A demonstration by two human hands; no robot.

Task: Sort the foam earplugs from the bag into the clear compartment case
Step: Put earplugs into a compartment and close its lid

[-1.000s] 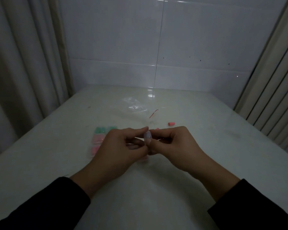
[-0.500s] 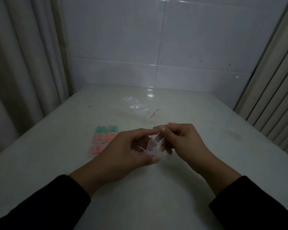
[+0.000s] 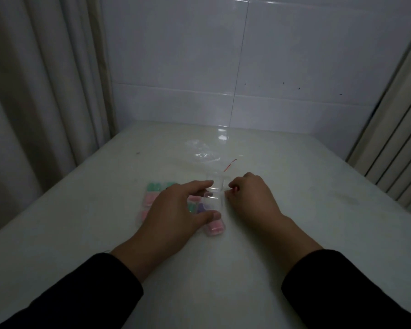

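Observation:
The clear compartment case (image 3: 213,184) lies flat on the white table (image 3: 223,269), with green, pink and purple foam earplugs in its cells. A pink pair (image 3: 214,229) fills its near right cell. My left hand (image 3: 176,214) lies over the case, thumb and fingers gripping its right part and hiding the middle cells. My right hand (image 3: 252,198) sits just right of the case with its fingers curled, pinching a small reddish-pink earplug (image 3: 235,190) at its fingertips. The crumpled clear bag (image 3: 203,150) lies farther back.
A thin red strip (image 3: 230,163) lies by the bag. Curtains hang along the table's left side (image 3: 45,115) and right side (image 3: 396,150). A white tiled wall (image 3: 247,67) closes the far edge.
Both hands dropped from mid-air onto the table. My left hand settled on the case. My right hand moved back to where the loose pink earplug lay and closed on it.

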